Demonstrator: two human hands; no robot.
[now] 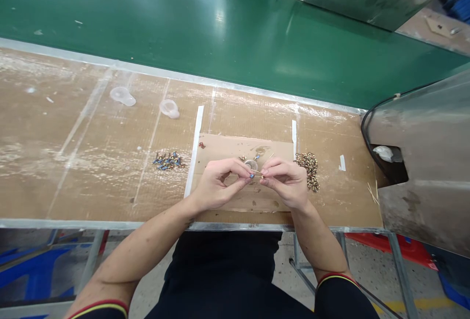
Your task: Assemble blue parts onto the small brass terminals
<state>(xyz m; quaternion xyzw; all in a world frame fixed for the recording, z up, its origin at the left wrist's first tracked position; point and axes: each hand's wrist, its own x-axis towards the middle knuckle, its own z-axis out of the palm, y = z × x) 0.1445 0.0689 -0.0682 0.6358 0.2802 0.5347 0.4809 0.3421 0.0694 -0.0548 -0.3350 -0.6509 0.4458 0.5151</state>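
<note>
Above a cardboard sheet [213, 150], my left hand [220, 182] pinches a tiny blue piece [252, 176] between thumb and fingertips. Close beside it, my right hand [286, 182] is closed at the fingertips on a small gold-coloured piece [262, 177]. A thin stick [256, 171] spans the gap between the two hands; which hand grips it I cannot tell. Just behind the fingers lies a small round clear dish [251, 164], partly hidden. Another small blue-and-gold piece [257, 157] rests on the sheet near a wet spot.
A pile of blue-and-dark small parts [169, 160] lies to the left, a heap of gold-brown small parts [309, 169] to the right. Two translucent cups [169, 109] lie further back left. Thin sticks [373, 193] lie near a metal housing [426, 162]. A green belt [183, 30] runs behind.
</note>
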